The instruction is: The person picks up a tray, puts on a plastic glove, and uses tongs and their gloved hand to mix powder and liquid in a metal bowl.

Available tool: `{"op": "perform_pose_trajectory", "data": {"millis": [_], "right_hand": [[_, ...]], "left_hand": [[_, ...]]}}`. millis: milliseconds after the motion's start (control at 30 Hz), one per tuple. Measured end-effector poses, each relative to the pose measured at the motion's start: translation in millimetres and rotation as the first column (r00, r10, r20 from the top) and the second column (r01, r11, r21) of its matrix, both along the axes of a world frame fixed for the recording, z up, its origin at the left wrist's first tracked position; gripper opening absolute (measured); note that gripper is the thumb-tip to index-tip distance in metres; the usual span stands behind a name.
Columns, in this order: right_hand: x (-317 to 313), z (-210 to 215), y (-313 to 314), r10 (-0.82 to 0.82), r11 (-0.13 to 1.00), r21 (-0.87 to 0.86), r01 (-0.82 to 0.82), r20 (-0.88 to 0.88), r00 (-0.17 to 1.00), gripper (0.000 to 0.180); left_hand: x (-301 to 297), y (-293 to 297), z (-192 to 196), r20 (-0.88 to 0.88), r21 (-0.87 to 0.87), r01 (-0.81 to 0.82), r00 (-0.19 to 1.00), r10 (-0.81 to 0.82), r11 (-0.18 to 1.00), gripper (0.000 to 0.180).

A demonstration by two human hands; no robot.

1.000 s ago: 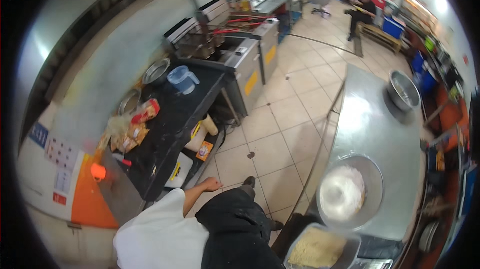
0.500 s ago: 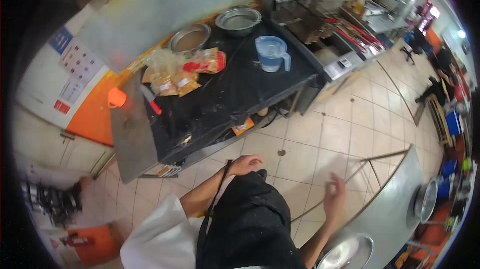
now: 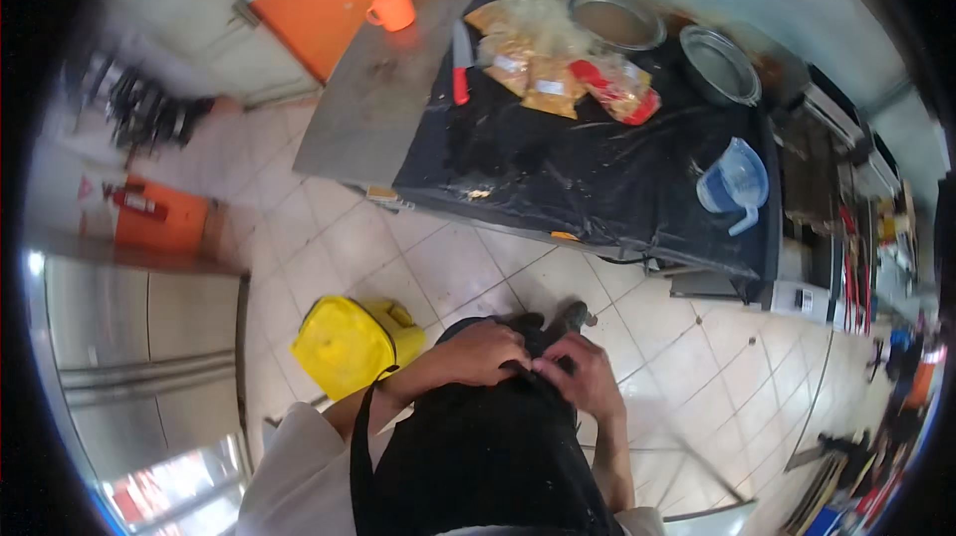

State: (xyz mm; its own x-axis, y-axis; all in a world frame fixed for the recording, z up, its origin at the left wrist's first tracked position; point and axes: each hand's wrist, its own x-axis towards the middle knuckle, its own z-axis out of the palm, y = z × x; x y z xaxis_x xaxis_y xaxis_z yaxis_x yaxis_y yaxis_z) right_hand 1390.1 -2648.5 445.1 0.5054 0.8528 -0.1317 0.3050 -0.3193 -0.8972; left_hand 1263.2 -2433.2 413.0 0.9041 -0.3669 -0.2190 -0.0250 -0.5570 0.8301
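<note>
My left hand and my right hand meet in front of my body at the edge of a black apron. The right thumb and fingers pinch a bit of dark cloth at the apron's edge. Curled beside it, the left hand's fingers close on the same dark cloth, though its fingertips are partly hidden. Past them stands a table with a black plastic cover. On it lie a red-handled knife, bags of yellowish food, a red-and-clear packet and a clear blue jug.
An orange mug sits on the table's bare metal end. Two metal bowls stand along the wall. A yellow bag-like container is on the tiled floor to my left, near a steel fridge. Fryers adjoin the table's right end.
My view has turned left, bringing the yellow container and fridge into sight. My right hand has come in from the right, and both hands now meet at the apron.
</note>
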Motion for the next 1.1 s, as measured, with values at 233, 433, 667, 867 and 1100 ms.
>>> {"op": "perform_pose_trajectory", "data": {"millis": [233,433,667,867,1100], "right_hand": [[30,-20,17,0.393,0.920,-0.222,-0.324,0.491,0.778,0.033],[73,-68,8,0.665,0.745,-0.521,-0.417,0.534,0.521,0.048],[101,-69,7,0.925,0.350,-0.569,-0.744,0.335,0.179,0.041],[111,-89,11,0.825,0.101,-0.485,-0.869,0.529,-0.199,0.038],[76,-49,35,0.743,-0.153,-0.326,-0.933,0.584,-0.326,0.017]], "left_hand": [[29,-21,28,0.256,0.275,-0.485,0.869,0.423,0.830,0.021],[68,-73,31,0.312,0.123,-0.702,0.698,0.644,0.701,0.022],[47,-135,24,0.177,0.045,-0.919,0.392,0.903,0.391,0.023],[41,-218,5,0.152,0.166,-0.986,0.039,0.988,0.013,0.014],[29,-284,29,0.192,0.006,-0.901,-0.425,0.885,-0.434,0.008]]}}
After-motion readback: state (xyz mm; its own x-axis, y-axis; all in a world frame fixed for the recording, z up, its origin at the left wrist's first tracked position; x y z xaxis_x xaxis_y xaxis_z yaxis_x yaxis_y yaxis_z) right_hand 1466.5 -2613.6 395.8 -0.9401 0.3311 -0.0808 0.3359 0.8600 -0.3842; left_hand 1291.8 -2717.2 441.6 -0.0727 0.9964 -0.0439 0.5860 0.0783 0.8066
